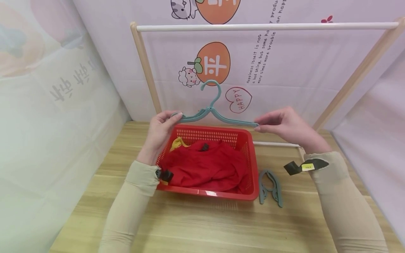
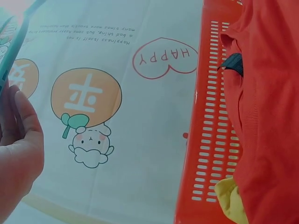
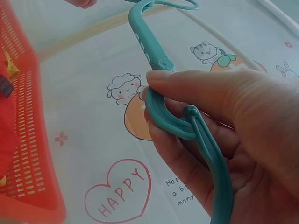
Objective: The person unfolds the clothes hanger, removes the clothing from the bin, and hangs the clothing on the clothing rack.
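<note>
A blue-green folding hanger (image 1: 234, 122) is held up above the basket, its arms spread and its hook on top. My left hand (image 1: 159, 133) pinches the end of one arm, thumb in front. At the other end, my right hand (image 1: 286, 126) holds the tip between thumb and fingers. The right wrist view has the right hand (image 3: 261, 116) around a curved, jointed part of the hanger (image 3: 161, 114). Only part of the left hand (image 2: 21, 154) and a strip of the hanger (image 2: 16, 46) appear in the left wrist view.
Below the hands stands a red basket (image 1: 253, 165) with red cloth (image 1: 205, 165) and a bit of yellow cloth (image 1: 178, 143). A folded grey-green hanger (image 1: 277, 189) lies right of it on the wooden table (image 1: 190, 225). Behind rises a rack with a white rail (image 1: 269, 26).
</note>
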### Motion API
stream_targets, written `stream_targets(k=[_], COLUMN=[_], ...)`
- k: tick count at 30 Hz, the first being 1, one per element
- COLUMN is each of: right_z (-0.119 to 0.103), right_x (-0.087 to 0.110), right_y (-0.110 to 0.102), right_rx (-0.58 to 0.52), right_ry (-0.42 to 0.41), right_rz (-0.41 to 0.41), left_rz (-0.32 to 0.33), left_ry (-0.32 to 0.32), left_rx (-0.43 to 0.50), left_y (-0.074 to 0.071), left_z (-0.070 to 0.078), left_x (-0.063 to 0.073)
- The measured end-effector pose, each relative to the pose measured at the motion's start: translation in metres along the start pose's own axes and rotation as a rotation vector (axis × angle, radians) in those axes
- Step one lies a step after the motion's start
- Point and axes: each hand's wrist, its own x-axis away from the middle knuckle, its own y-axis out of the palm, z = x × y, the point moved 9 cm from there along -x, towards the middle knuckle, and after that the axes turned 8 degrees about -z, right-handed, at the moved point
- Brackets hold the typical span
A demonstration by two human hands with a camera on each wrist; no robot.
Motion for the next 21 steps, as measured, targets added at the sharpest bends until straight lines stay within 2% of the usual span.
stream_targets(k=[11, 21], right_z=[0.003, 0.013], right_x=[0.001, 0.006], right_y=[0.003, -0.007], right_rx=[0.021, 0.044], right_ry=[-0.019, 0.012], right_rz=[-0.005, 0.034], left_rz=[0.031, 0.121], left_ry=[0.03, 0.087], left_rx=[0.048, 0.087], left_y=[-0.002, -0.012], left_z=[0.002, 0.008], left_x=[0.002, 0.002])
